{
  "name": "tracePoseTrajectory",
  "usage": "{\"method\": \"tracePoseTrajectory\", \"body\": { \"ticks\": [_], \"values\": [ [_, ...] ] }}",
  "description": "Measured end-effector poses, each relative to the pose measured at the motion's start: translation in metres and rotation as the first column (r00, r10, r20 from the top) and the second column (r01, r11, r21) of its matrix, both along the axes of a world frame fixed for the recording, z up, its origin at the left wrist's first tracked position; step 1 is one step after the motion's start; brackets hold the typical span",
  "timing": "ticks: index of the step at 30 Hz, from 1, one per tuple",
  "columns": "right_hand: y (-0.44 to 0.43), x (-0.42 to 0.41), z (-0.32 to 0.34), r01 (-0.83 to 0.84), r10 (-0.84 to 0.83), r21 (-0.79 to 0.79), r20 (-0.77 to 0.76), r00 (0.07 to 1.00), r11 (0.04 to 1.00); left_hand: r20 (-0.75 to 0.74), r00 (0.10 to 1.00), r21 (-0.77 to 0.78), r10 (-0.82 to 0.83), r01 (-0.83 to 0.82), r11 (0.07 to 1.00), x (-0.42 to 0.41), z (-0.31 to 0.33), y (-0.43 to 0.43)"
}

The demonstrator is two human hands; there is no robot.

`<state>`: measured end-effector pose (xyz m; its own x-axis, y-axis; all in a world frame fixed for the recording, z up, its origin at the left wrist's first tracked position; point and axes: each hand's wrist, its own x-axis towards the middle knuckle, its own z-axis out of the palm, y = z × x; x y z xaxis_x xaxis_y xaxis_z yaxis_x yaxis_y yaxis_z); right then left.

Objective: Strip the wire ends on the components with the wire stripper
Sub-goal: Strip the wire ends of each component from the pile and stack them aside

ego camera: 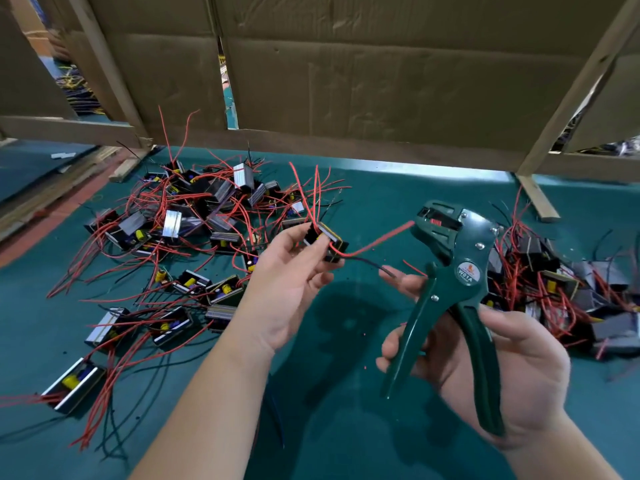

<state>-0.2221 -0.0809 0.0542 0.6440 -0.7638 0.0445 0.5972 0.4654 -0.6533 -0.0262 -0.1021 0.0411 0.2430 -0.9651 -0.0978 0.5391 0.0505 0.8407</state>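
Observation:
My left hand (291, 271) pinches a small black component (327, 240) above the green table. Its red wire (377, 240) arcs right, and its end reaches the jaws of the dark green wire stripper (453, 271). A black wire (370, 265) from the same component trails toward my right fingertips. My right hand (498, 368) grips the stripper's two handles, which stand spread apart, with the jaws pointing up and left.
A heap of components with red and black wires (194, 220) covers the table's left and middle. A second heap (561, 292) lies at the right. Cardboard sheets on a wooden frame (346, 81) wall off the back. Bare green mat (329, 393) lies below my hands.

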Motion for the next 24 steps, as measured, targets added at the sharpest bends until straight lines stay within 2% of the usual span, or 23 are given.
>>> {"method": "tracePoseTrajectory", "body": {
  "ticks": [3, 10, 13, 16, 17, 19, 20, 21, 23, 24],
  "values": [
    [-0.001, 0.000, 0.002, -0.064, 0.067, -0.036, 0.077, 0.995, 0.997, 0.055, 0.998, 0.062, 0.040, -0.044, 0.997, -0.008, -0.003, 0.000],
    [-0.002, 0.001, -0.003, -0.013, 0.012, -0.060, -0.010, 1.000, 0.998, 0.235, 0.972, 0.149, -0.007, -0.029, 0.988, -0.021, -0.006, 0.005],
    [-0.004, 0.001, 0.001, -0.058, 0.061, -0.029, 0.123, 0.991, 0.998, 0.409, 0.912, 0.142, 0.023, -0.088, 0.986, -0.023, -0.009, 0.006],
    [-0.003, -0.001, 0.003, -0.046, 0.050, -0.027, 0.156, 0.987, 0.999, 0.692, 0.721, 0.112, 0.019, -0.133, 0.985, -0.022, -0.012, 0.009],
    [-0.003, -0.001, 0.002, -0.033, 0.037, -0.031, 0.139, 0.990, 0.999, 0.800, 0.600, 0.123, -0.019, -0.134, 0.983, -0.022, -0.014, 0.010],
    [-0.003, -0.001, -0.001, 0.002, 0.000, -0.027, 0.081, 0.997, 1.000, 0.954, 0.293, 0.120, -0.064, -0.176, 0.977, -0.020, -0.018, 0.012],
    [-0.003, -0.002, -0.002, 0.018, -0.017, -0.015, 0.045, 0.999, 1.000, 0.974, 0.226, 0.066, -0.022, -0.192, 0.979, -0.020, -0.018, 0.012],
    [-0.003, -0.001, -0.003, 0.025, -0.025, 0.001, 0.011, 1.000, 1.000, 0.967, 0.250, -0.008, 0.056, -0.187, 0.982, -0.020, -0.017, 0.012],
    [-0.003, 0.001, -0.004, 0.025, -0.024, 0.031, -0.026, 0.999, 0.999, 0.878, 0.442, -0.146, 0.184, -0.118, 0.982, -0.021, -0.011, 0.013],
    [-0.003, 0.002, -0.004, 0.026, -0.025, 0.042, -0.032, 0.999, 0.999, 0.834, 0.524, -0.175, 0.172, -0.046, 0.984, -0.022, -0.009, 0.014]
  ]
}}
